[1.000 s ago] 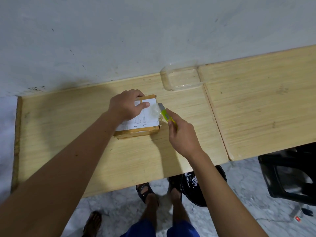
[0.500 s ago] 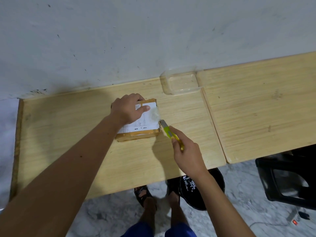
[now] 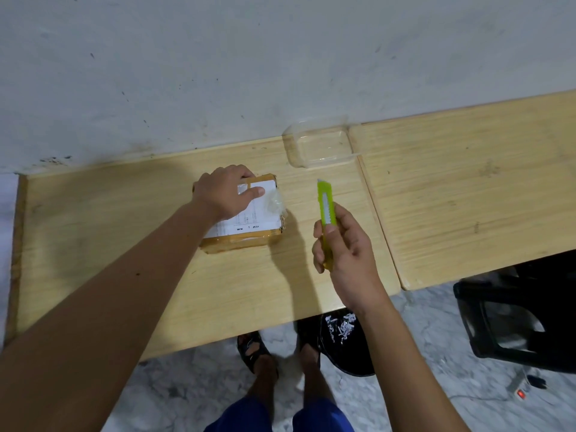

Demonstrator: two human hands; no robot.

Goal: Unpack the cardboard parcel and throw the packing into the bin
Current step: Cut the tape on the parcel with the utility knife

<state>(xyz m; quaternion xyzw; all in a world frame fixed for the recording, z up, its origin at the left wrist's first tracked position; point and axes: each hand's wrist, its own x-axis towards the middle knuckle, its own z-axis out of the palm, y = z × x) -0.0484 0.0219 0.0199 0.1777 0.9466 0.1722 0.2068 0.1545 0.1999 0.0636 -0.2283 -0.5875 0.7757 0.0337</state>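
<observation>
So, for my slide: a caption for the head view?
Left hand steadies taped parcel; right hand holds green cutter clear.

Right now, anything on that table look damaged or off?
Yes. The small brown cardboard parcel under the left hand has a ragged, torn right edge with clear tape peeling up loose. The right hand holds the lime-green plastic utility knife clear of it.
</observation>
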